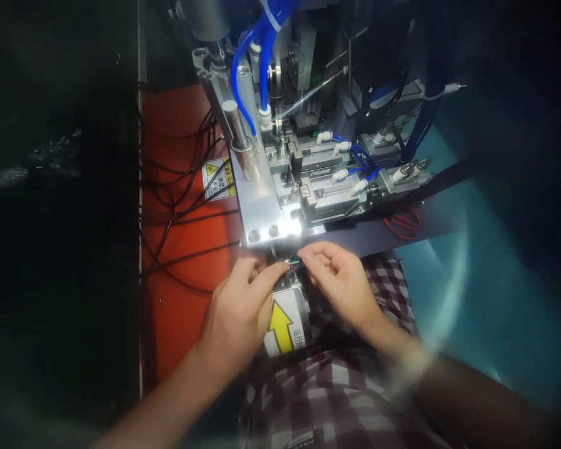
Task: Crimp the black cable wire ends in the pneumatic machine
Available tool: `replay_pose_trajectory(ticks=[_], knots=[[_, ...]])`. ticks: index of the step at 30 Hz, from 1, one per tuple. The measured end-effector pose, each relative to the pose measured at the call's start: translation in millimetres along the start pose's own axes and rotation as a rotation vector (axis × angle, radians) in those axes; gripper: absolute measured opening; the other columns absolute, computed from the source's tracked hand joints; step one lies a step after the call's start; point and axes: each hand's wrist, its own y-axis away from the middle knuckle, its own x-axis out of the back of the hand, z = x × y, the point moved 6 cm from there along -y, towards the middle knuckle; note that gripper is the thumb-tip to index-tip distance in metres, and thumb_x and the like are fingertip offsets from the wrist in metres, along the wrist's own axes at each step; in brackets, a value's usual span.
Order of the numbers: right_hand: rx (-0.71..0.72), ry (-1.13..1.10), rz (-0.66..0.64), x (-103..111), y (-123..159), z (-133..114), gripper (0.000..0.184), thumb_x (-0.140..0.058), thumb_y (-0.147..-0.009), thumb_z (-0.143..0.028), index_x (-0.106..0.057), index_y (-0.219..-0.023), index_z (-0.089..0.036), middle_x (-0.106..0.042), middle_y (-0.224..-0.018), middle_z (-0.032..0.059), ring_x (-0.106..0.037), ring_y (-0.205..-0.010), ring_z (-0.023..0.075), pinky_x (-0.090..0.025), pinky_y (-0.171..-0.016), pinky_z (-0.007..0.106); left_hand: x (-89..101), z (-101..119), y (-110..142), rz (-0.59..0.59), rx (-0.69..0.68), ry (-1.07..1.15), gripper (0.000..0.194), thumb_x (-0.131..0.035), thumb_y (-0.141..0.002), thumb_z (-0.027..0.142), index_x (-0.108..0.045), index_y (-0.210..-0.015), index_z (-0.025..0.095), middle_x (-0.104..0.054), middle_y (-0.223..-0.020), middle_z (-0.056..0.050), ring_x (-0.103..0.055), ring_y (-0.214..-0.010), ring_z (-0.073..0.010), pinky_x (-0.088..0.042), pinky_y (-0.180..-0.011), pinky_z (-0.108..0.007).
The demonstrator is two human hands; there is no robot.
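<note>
Between my hands runs a short bundle of thin coloured wires, in front of the machine's metal plate. My left hand is closed, its thumb and fingers pinching the left end of the wires. At their right end my right hand is closed in a pinch too, thumb against forefinger. What lies inside the fingertips is mostly hidden. Just below my hands is a white label with a yellow arrow, on a part in front of the machine.
Pneumatic cylinders with white fittings and blue hoses fill the machine above my hands. Black cables cross the orange-red base plate at left, near a yellow warning label. A red wire lies at right.
</note>
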Motion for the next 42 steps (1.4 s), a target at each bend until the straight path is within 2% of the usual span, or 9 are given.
replay_pose_trajectory(ticks=[9,12,16,22,25,30,32,40,42], knots=[[0.192,0.207,0.035,-10,-2,-7,0.012,-0.058,-0.084,-0.027,-0.058,-0.076,-0.017,-0.054,-0.062,-0.0017,-0.048,-0.055,0.0112,-0.035,-0.048,0.023,0.2,1,0,-0.002,0.007,0.004,0.03,-0.048,-0.085,0.004,-0.069,-0.105,0.012,-0.054,-0.088,-0.007,-0.057,-0.075,-0.0151,-0.05,-0.063,-0.025],[0.062,0.135,0.0,-10,-6,0,0.013,-0.057,-0.082,-0.027,-0.056,-0.074,-0.017,-0.051,-0.058,-0.0032,-0.043,-0.051,0.01,-0.032,-0.045,0.023,-0.1,0,0,-0.003,0.006,-0.002,0.03,-0.048,-0.085,0.004,-0.069,-0.105,0.012,-0.054,-0.087,-0.007,-0.058,-0.076,-0.0159,-0.051,-0.064,-0.026],[-0.169,-0.067,-0.111,-10,-8,12,0.022,-0.059,-0.079,-0.033,-0.05,-0.066,-0.018,-0.036,-0.048,-0.0086,-0.027,-0.042,0.0062,-0.019,-0.04,0.022,-0.3,-1,1,-0.004,0.011,0.007,0.03,-0.048,-0.085,0.005,-0.068,-0.106,0.011,-0.055,-0.089,-0.008,-0.059,-0.077,-0.0166,-0.052,-0.066,-0.027],[-0.18,-0.042,-0.158,-13,10,17,0.029,-0.062,-0.079,-0.044,-0.058,-0.072,-0.016,-0.043,-0.05,-0.0061,-0.032,-0.042,0.0068,-0.021,-0.04,0.021,-2.5,-3,1,-0.037,0.033,0.025,0.03,-0.048,-0.086,0.007,-0.068,-0.107,0.013,-0.055,-0.089,-0.007,-0.058,-0.076,-0.0156,-0.051,-0.066,-0.026],[-0.018,0.162,-0.046,-9,15,6,0.019,-0.059,-0.081,-0.034,-0.059,-0.074,-0.016,-0.045,-0.052,-0.005,-0.037,-0.045,0.0084,-0.028,-0.043,0.022,-2.1,-3,0,-0.032,0.039,0.021,0.029,-0.048,-0.087,0.008,-0.068,-0.107,0.013,-0.055,-0.088,-0.007,-0.058,-0.075,-0.0155,-0.05,-0.065,-0.026],[0.625,0.74,0.025,-11,21,-34,0.013,-0.055,-0.083,-0.017,-0.062,-0.073,-0.015,-0.056,-0.058,-0.0009,-0.046,-0.054,0.0115,-0.036,-0.057,0.027,-1.0,-1,0,-0.026,0.024,0.011,0.028,-0.049,-0.087,0.009,-0.068,-0.107,0.013,-0.055,-0.087,-0.006,-0.058,-0.076,-0.016,-0.05,-0.065,-0.026],[0.709,0.795,0.017,-11,20,-39,0.013,-0.055,-0.082,-0.014,-0.062,-0.072,-0.015,-0.057,-0.057,-0.0009,-0.047,-0.054,0.0114,-0.036,-0.058,0.027,-0.6,0,0,-0.023,0.019,0.006,0.028,-0.049,-0.087,0.009,-0.069,-0.106,0.012,-0.055,-0.087,-0.007,-0.058,-0.076,-0.0163,-0.05,-0.065,-0.026],[0.471,0.604,-0.051,-9,10,-36,0.011,-0.052,-0.08,-0.013,-0.058,-0.071,-0.016,-0.051,-0.056,-0.0039,-0.045,-0.051,0.0087,-0.035,-0.053,0.022,-1.4,-2,1,-0.023,0.016,0.008,0.029,-0.05,-0.086,0.008,-0.069,-0.107,0.011,-0.056,-0.089,-0.007,-0.058,-0.077,-0.0167,-0.05,-0.065,-0.027],[0.36,0.505,-0.08,-8,5,-31,0.009,-0.053,-0.077,-0.013,-0.057,-0.07,-0.016,-0.05,-0.055,-0.0048,-0.043,-0.05,0.0084,-0.034,-0.051,0.022,-1.3,-2,0,-0.025,0.013,0.0,0.029,-0.05,-0.086,0.007,-0.069,-0.107,0.011,-0.056,-0.09,-0.008,-0.057,-0.077,-0.0171,-0.05,-0.065,-0.027]])
